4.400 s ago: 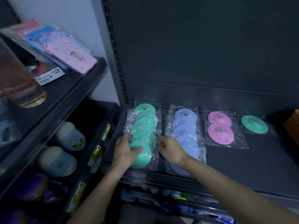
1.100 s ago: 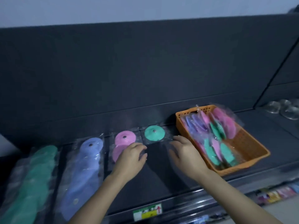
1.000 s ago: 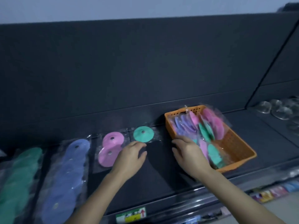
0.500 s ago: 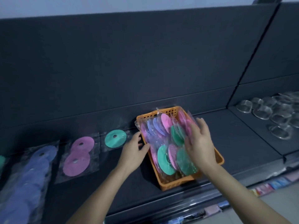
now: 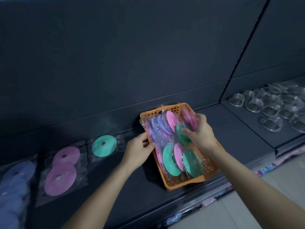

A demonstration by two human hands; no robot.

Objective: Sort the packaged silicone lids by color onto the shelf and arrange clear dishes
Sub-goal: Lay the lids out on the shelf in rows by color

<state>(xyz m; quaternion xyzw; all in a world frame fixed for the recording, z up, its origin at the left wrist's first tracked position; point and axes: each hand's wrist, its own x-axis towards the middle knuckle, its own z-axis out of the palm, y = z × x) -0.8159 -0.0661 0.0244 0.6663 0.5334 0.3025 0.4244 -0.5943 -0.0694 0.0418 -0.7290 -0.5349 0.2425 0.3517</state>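
"What are they at now?"

"Picking the next one to sort, I'd say. The orange basket point(image 5: 183, 185) sits on the shelf point(image 5: 125, 195), full of mixed packaged lids standing on edge: pink, lilac and green. The left hand point(image 5: 138, 152) curls over the basket's left rim, thumb in against the wrappers, steadying it."

"And the other?"

"The right hand point(image 5: 201, 133) is down among them at the far end. Its thumb presses on the face of a green lid point(image 5: 182, 134) and its fingers bend round behind. Some pink packets sit under those fingers too, so I cannot tell if it has one packet or several."

"Where would a green one go?"

"A single green packet point(image 5: 104, 146) lies flat just left of the basket, then the pink row point(image 5: 63, 169), then the blue row point(image 5: 13, 187) at the far left. My guess is it must be lifted clear without dragging slippery neighbours along, then carried left over the other hand and laid beside that green one."

"The clear dishes point(image 5: 270, 109)?"

"Heaped loosely in the next bay to the right, no hand near them."
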